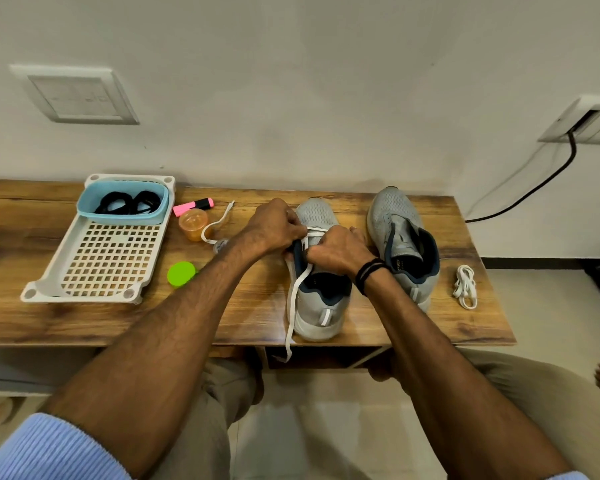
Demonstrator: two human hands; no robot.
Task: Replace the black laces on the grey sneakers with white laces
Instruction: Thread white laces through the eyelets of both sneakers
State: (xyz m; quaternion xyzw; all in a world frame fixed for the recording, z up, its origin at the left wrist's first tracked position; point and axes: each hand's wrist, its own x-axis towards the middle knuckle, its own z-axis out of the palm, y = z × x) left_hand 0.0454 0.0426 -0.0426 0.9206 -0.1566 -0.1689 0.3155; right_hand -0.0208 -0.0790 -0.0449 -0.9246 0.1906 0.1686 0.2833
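Black laces (pixel 129 202) are out, lying in the blue tub (pixel 125 219) at the desk's (pixel 250 306) far left. The left hand (pixel 274 223) and right hand (pixel 336 251) pinch a white lace (pixel 297 289) with curled fingers over the left sneaker (pixel 317 306), its threading seemingly just begun. The right sneaker (pixel 395 209) stands unlaced, a bundled lace (pixel 465 287) beside it.

The sneaker (pixel 309 320) in front of me is matt grey mesh cloth with a dark padded fabric collar. The white lace (pixel 293 306) I hold is flat woven cloth. The table (pixel 257 313) is wood-grain, faintly glossy. The tray (pixel 52 261) is smooth perforated plastic.
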